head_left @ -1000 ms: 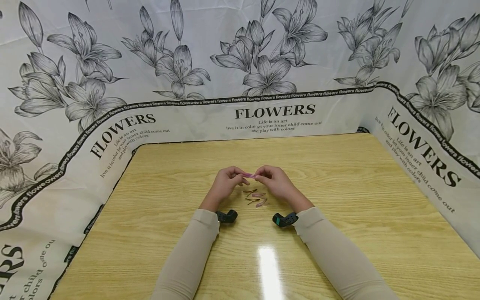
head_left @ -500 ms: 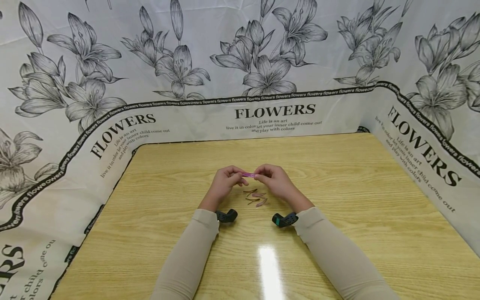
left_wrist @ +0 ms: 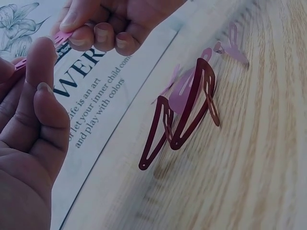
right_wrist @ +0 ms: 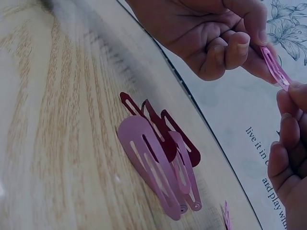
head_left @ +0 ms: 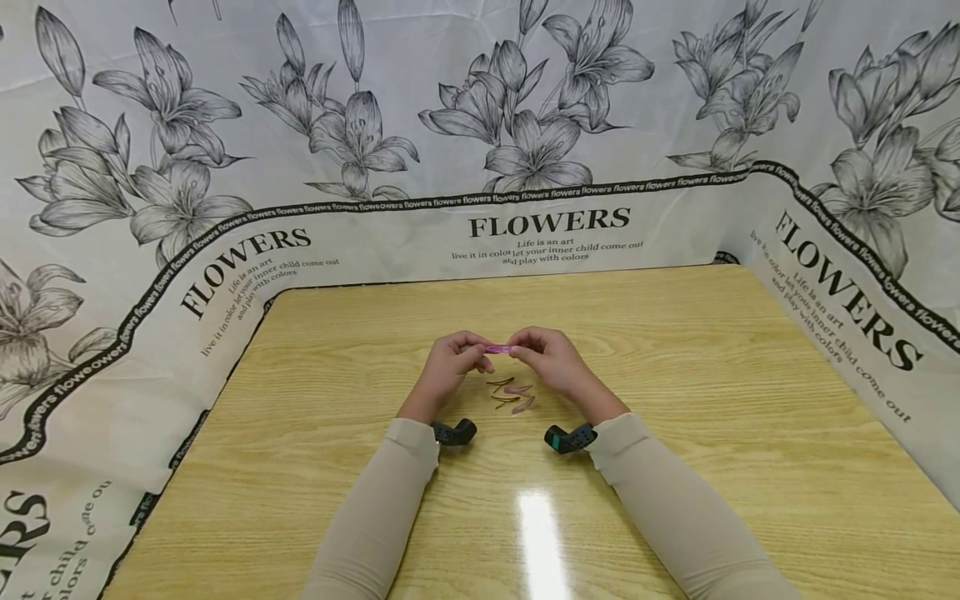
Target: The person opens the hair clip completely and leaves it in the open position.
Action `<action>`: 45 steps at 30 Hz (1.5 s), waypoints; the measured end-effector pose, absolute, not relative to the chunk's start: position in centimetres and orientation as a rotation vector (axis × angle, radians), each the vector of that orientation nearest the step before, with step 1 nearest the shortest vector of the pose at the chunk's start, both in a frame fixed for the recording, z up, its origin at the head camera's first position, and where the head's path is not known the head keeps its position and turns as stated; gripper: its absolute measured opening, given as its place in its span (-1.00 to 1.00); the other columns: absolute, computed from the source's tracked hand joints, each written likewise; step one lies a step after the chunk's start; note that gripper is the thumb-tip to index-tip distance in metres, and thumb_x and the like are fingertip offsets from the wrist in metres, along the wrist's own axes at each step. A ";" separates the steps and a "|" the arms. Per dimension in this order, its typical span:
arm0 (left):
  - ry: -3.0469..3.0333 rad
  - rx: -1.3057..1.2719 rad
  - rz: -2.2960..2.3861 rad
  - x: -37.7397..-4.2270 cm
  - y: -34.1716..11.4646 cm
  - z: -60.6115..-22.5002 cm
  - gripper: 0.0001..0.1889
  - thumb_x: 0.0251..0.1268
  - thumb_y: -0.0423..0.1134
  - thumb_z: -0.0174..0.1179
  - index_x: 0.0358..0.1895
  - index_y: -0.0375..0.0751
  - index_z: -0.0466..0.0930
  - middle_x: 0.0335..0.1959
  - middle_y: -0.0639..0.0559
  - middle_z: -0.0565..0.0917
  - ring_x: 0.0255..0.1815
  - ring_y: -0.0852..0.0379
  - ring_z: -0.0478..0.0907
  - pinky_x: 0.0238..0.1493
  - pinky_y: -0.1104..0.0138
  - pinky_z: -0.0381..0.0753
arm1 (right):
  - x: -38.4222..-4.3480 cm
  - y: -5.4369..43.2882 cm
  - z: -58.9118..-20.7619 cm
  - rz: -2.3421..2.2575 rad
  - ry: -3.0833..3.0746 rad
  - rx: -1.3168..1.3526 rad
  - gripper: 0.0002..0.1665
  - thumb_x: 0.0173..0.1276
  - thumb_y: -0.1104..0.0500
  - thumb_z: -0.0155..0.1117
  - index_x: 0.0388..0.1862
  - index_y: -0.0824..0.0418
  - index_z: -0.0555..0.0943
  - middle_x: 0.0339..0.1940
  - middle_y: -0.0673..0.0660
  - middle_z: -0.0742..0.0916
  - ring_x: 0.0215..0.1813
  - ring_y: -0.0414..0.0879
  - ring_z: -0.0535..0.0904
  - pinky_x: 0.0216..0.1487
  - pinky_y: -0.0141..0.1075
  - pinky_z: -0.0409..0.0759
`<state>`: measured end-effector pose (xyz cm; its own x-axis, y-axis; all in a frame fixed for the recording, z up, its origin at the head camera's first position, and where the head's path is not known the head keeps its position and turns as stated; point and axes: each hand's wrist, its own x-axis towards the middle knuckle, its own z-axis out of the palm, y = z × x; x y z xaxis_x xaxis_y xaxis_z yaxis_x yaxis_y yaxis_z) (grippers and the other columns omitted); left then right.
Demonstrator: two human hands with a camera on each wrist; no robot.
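Observation:
A bright pink snap hair clip (right_wrist: pixel 276 68) is stretched level between both hands, above the table. My left hand (head_left: pixel 447 367) pinches one end of it between thumb and forefinger. The other end is pinched by my right hand (head_left: pixel 552 361), and the fingertips cover both ends. Below the hands, several more snap clips lie in a loose group. Among them are a dark red-brown clip (left_wrist: pixel 192 108), a smaller-looking dark clip (left_wrist: pixel 156 136) and a dusty pink clip (right_wrist: pixel 148 160). These clips stand bent open, with their inner tongues apart from the frames.
The wood-grain table (head_left: pixel 337 333) carries the clip group near its middle. A white cloth (head_left: pixel 390 242) printed with flowers and lettering rises along its back and sides. Black wrist cameras, a left one (head_left: pixel 454 432) and a right one (head_left: pixel 570 438), sit just nearer than the clips.
The pink hair clip and the right hand have risen very slightly in the head view. Both hands keep their pinch, and the clips on the table lie as before.

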<state>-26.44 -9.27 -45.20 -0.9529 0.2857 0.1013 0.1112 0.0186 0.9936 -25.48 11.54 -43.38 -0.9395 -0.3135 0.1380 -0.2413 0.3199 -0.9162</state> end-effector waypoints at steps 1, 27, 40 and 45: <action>2.143 0.420 2.078 -26.4 -9.2 -45.2 -0.82 0.42 -0.31 0.07 -0.13 -0.35 0.61 -0.53 0.05 0.69 -0.44 0.15 0.66 -0.22 0.32 0.63 | -25.4 11.5 -43.3 -1.717 2.498 -0.526 -0.83 0.46 0.15 0.15 -0.12 0.19 0.63 -0.15 0.27 0.68 -0.14 0.28 0.51 -0.26 -0.28 0.46; 2.076 0.438 2.168 -25.9 -8.7 -44.7 -0.85 0.40 -0.34 0.08 -0.18 -0.36 0.60 -0.61 0.06 0.66 -0.53 0.14 0.61 -0.23 0.32 0.59 | -22.8 11.4 -39.5 -1.730 2.498 -0.573 -0.82 0.46 0.28 0.10 -0.12 0.38 0.59 -0.18 0.39 0.65 -0.32 0.01 0.43 -0.32 -0.35 0.40; 1.998 0.424 2.216 -25.7 -8.5 -44.7 -0.87 0.40 -0.34 0.08 -0.21 -0.32 0.59 -0.59 0.07 0.67 -0.54 0.15 0.60 -0.14 0.28 0.63 | -22.8 11.4 -39.4 -1.730 2.507 -0.579 -0.82 0.45 0.29 0.11 -0.12 0.39 0.59 -0.20 0.40 0.64 -0.38 -0.13 0.39 -0.34 -0.36 0.38; 1.946 0.438 2.258 -25.7 -8.4 -44.8 -0.87 0.41 -0.36 0.05 -0.21 -0.34 0.57 -0.54 0.05 0.68 -0.53 0.16 0.61 -0.17 0.28 0.64 | -22.8 11.3 -39.4 -1.745 2.501 -0.589 -0.82 0.45 0.29 0.12 -0.13 0.40 0.59 -0.19 0.38 0.65 -0.33 -0.04 0.43 -0.32 -0.35 0.41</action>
